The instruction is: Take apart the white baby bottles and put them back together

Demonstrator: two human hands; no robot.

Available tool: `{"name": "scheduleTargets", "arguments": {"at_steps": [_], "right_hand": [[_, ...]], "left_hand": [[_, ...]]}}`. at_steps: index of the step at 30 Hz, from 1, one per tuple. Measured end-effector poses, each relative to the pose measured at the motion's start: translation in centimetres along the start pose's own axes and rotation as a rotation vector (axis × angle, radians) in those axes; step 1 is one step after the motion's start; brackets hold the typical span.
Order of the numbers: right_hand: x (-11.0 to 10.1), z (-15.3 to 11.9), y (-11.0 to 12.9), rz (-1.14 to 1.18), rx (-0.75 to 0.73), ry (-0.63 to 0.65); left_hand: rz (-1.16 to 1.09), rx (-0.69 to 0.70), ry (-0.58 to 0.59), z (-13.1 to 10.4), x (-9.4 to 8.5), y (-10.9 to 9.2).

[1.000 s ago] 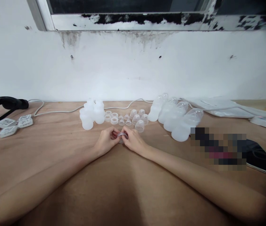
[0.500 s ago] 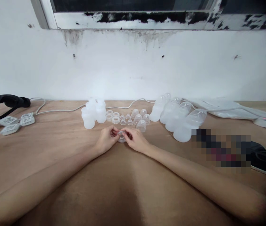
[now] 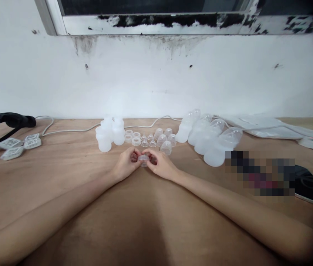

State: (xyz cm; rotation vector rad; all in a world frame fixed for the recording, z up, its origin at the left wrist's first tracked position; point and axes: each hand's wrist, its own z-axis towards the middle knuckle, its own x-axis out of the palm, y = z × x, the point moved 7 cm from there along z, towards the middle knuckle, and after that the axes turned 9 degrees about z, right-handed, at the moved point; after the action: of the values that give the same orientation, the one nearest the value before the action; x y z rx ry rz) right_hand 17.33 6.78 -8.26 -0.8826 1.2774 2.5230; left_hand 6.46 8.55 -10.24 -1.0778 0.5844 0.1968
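Observation:
My left hand [image 3: 127, 163] and my right hand [image 3: 162, 164] meet at the middle of the table, fingers closed from both sides around a translucent bottle collar ring [image 3: 143, 158]. The ring lies level, low over the tabletop. Whether a nipple sits inside it cannot be made out. Just beyond my fingers stand several loose collar rings [image 3: 136, 141], several clear bottle nipples [image 3: 152, 143] and several clear dome caps [image 3: 165, 148].
Frosted baby bottles [image 3: 104, 142] stand at the back left. Capped bottles [image 3: 214, 156] form a slanted row at right. A white cable [image 3: 73, 130] runs along the wall. Black headgear [image 3: 12, 119] and white packets [image 3: 12, 152] lie left; a dark phone-like slab [image 3: 310, 184] lies right.
The collar ring between my fingers has gone from tilted to level and sits lower. Both hands have stayed nearly in place, still gripping it.

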Motion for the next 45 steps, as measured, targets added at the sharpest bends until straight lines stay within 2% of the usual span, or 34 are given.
{"name": "scheduleTargets", "arguments": {"at_steps": [4, 8, 10, 12, 14, 16, 17, 18, 19, 21, 23, 25, 27, 29, 32, 34, 37, 42, 45], "right_hand": [[0.3, 0.0, 0.4, -0.07, -0.003, 0.024], [0.6, 0.2, 0.5, -0.089, -0.002, 0.032], [0.4, 0.2, 0.2, 0.005, 0.022, 0.015], [0.2, 0.3, -0.8, 0.211, 0.122, 0.002], [0.1, 0.1, -2.0, 0.485, 0.257, -0.027], [0.1, 0.1, -2.6, 0.745, 0.338, -0.069], [0.0, 0.1, -2.7, 0.86, 0.348, -0.09], [-0.1, 0.2, -2.7, 0.966, 0.353, -0.1], [0.0, 0.2, -2.8, 1.06, 0.364, -0.101], [0.1, 0.3, -3.0, 1.203, 0.412, -0.102], [0.1, 0.2, -3.4, 1.281, 0.469, -0.121], [0.1, 0.2, -3.8, 1.322, 0.503, -0.14], [0.2, 0.2, -3.9, 1.357, 0.511, -0.149], [0.1, 0.2, -4.1, 1.384, 0.515, -0.163], [0.1, 0.2, -4.3, 1.398, 0.536, -0.199], [0.1, 0.2, -4.4, 1.39, 0.549, -0.21], [0.1, 0.2, -4.4, 1.371, 0.548, -0.205], [0.0, 0.2, -4.2, 1.367, 0.531, -0.205], [-0.6, 0.3, -3.8, 1.378, 0.456, -0.237]], "left_hand": [[0.204, 0.027, -0.06, -0.1, -0.5, -0.9], [0.319, 0.074, -0.062, -0.3, -0.3, -2.0], [0.367, 0.149, -0.052, -0.5, -0.5, -2.9], [0.433, 0.25, -0.105, -0.7, -1.9, -3.9], [0.522, 0.313, -0.312, -0.9, -4.9, -4.4], [0.611, 0.292, -0.653, -1.3, -8.9, -4.0], [0.644, 0.242, -0.788, -1.5, -10.7, -3.3], [0.669, 0.164, -0.872, -1.4, -12.0, -2.3], [0.688, 0.064, -0.902, -1.2, -12.9, -1.0], [0.71, -0.196, -0.837, -0.7, -13.6, 2.0], [0.709, -0.429, -0.716, -0.6, -13.1, 4.5], [0.705, -0.521, -0.637, -0.9, -12.1, 5.1], [0.683, -0.441, -0.573, -1.0, -10.6, 4.0], [0.623, -0.306, -0.445, -0.7, -8.5, 2.4], [0.422, -0.133, -0.212, -0.5, -5.1, 0.6], [0.277, -0.05, -0.108, -0.5, -3.5, -0.3], [0.193, -0.015, -0.069, -0.5, -2.7, -0.5], [0.207, 0.006, -0.069, -0.5, -2.9, -0.6], [0.253, 0.019, -0.059, -0.5, -3.1, -0.9]]}}
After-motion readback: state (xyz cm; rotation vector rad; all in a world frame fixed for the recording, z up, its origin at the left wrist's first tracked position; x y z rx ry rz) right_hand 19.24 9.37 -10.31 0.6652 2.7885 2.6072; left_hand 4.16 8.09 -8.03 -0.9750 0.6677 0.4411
